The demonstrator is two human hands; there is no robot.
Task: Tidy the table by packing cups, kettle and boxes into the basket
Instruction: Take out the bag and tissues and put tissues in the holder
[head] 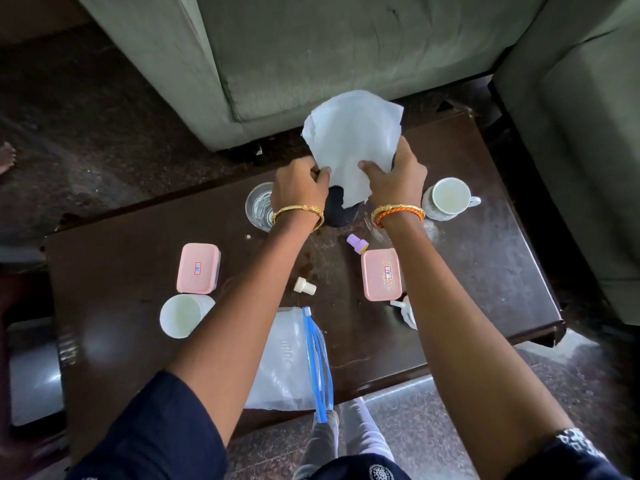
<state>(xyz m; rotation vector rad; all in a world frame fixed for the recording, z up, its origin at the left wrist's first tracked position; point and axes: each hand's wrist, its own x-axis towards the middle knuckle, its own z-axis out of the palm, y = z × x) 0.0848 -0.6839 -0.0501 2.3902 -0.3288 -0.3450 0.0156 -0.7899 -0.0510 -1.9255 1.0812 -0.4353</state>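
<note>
Both my hands hold a white sheet of paper (353,140) above the far middle of the dark table (485,271). My left hand (299,187) pinches its lower left edge and my right hand (394,178) grips its lower right. Under the sheet sits a dark round object (337,209), mostly hidden. A glass (259,206) stands by my left wrist. A white mug (448,199) is right of my right hand. Two pink boxes (198,268) (382,274) lie at left and right. A white cup (181,315) lies on its side near the left box.
A clear zip bag (294,362) with a blue seal lies at the table's near edge. A small purple cap (357,243), a cream stopper (304,285) and a white item (407,311) lie loose. A green sofa (311,64) stands beyond the table, another at right.
</note>
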